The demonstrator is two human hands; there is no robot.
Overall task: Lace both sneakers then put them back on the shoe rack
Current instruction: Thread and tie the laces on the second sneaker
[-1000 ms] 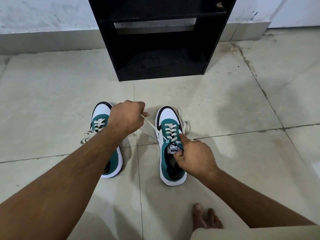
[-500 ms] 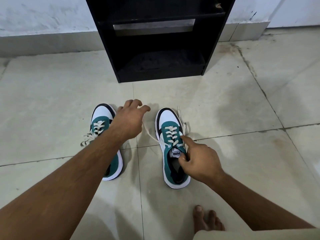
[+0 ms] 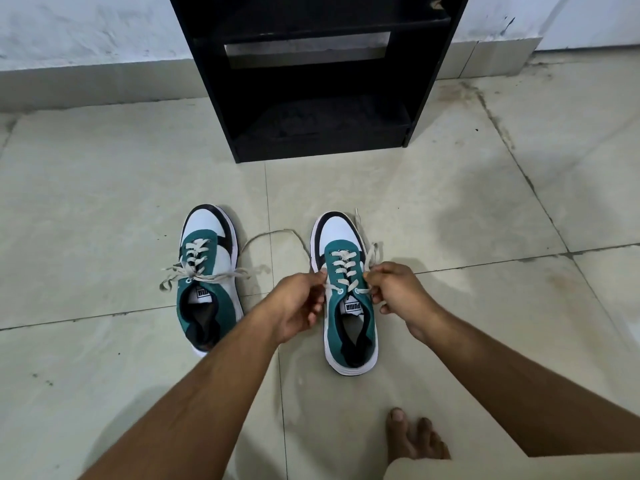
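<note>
Two green, white and black low sneakers stand side by side on the pale tiled floor point(image 3: 104, 209), toes toward the black wooden shoe rack point(image 3: 322, 109) at the wall. The right sneaker point(image 3: 346, 292) stands between the two hands, and both hands hold its off-white flat lace point(image 3: 343, 268). The left hand point(image 3: 298, 306) is at the left edge of the shoe, beside the upper eyelets, with thumb and fingers pinched together on the left part of the lace. From this side a loose length of lace runs forward in a loop on the floor between the two shoes. The right hand point(image 3: 394, 289) is at the right edge of the same shoe, its fingertips closed on the right part of the lace near the top eyelet. The other end of this lace lies along the right side of the toe.

The left sneaker point(image 3: 209, 282) stands apart from both hands, just beside the left forearm. Its lace is threaded, and the ends hang loose to both sides. A bare foot point(image 3: 412, 438) rests on the floor near the bottom of the view.
</note>
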